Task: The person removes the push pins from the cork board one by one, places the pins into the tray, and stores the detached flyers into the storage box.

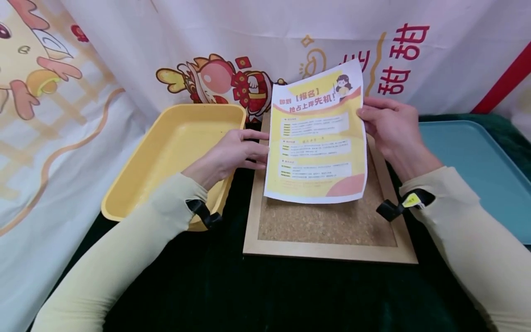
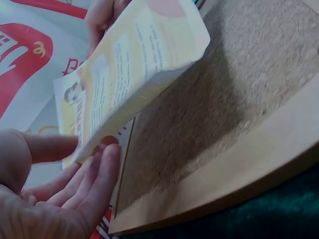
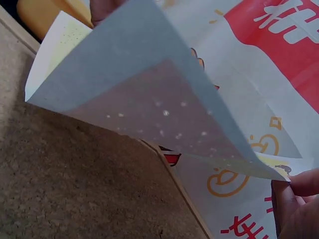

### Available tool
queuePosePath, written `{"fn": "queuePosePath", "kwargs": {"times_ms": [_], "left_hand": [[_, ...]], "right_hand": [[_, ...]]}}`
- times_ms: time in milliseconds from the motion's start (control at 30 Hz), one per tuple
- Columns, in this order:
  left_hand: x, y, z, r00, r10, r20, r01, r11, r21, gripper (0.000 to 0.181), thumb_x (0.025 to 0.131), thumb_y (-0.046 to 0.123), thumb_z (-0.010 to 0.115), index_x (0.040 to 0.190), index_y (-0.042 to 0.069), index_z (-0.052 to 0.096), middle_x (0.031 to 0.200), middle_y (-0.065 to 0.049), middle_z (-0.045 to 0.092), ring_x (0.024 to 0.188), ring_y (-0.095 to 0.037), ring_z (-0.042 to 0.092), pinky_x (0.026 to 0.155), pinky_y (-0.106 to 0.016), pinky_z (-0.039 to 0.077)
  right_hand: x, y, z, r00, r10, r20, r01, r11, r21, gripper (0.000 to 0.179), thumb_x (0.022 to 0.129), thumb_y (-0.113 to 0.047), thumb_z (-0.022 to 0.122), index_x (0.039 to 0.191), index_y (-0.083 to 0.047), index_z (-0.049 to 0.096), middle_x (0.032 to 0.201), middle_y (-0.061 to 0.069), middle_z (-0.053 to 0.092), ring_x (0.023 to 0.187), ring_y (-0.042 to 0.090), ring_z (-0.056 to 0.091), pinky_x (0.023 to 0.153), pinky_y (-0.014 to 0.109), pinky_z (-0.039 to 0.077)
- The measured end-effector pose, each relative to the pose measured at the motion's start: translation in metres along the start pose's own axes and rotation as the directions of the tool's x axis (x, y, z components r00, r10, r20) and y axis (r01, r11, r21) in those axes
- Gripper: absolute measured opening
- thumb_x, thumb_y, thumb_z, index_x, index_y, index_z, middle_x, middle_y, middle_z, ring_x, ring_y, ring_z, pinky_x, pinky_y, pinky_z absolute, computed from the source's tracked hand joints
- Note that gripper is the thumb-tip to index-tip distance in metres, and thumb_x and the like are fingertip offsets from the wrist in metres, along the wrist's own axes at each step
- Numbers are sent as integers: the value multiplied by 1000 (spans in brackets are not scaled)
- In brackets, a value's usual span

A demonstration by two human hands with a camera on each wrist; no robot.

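A printed yellow and white flyer (image 1: 317, 138) is held up over a wood-framed cork board (image 1: 327, 228). My right hand (image 1: 392, 129) pinches its upper right edge between thumb and fingers, as the right wrist view of that hand (image 3: 301, 201) also shows. At the left edge is my left hand (image 1: 238, 152), with fingers fairly straight and their tips right at the paper. In the left wrist view, the thumb of this hand (image 2: 55, 189) lies on one side of the edge and the fingers on the other. The flyer bends, its lower edge tilted over the cork.
A yellow tray (image 1: 174, 138) stands left of the board, and a blue tray (image 1: 460, 157) lies to the right. Dark green cloth (image 1: 257, 295) covers the table. Behind hangs a white printed curtain (image 1: 232, 27).
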State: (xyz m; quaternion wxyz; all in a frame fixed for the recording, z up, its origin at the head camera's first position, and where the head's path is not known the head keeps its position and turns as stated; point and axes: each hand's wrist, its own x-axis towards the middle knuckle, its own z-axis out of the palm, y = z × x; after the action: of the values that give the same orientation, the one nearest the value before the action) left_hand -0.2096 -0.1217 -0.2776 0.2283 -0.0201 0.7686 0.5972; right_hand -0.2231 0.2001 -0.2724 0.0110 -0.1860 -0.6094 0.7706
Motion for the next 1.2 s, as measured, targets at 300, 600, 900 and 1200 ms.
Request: {"fn": "queuePosePath", "kwargs": {"times_ms": [300,600,900,1200], "left_hand": [[-6,1,3,998,12,-65,-11,1000,16,50,100,15,74,148,13,59,132,-13,75,104,-23,77,92,-44,64],[-21,-5,-32,975,56,-216,-47,998,47,55,96,2,75,148,11,61,121,-11,77,100,-17,75,82,-33,64],[-44,-17,-93,964,64,-257,-49,997,65,54,98,0,71,150,1,55,86,15,75,84,-3,73,76,-25,62],[-53,-44,-149,966,-20,-260,58,988,142,59,101,7,71,154,0,47,85,21,75,85,2,72,77,-22,62]], "right_hand": [[-2,-2,13,1000,2,-6,-2,999,33,40,95,-17,80,134,-25,76,152,1,62,127,21,68,81,21,62],[-2,-2,39,998,53,30,-55,997,54,33,96,-12,78,129,-20,78,142,4,69,120,20,74,87,27,62],[-6,11,93,994,61,90,-55,996,-64,32,99,-3,73,128,-15,77,129,10,75,106,19,77,85,27,63],[-8,49,149,992,9,124,11,988,-156,31,95,5,72,123,-7,78,117,14,77,78,13,71,69,23,59]]}}
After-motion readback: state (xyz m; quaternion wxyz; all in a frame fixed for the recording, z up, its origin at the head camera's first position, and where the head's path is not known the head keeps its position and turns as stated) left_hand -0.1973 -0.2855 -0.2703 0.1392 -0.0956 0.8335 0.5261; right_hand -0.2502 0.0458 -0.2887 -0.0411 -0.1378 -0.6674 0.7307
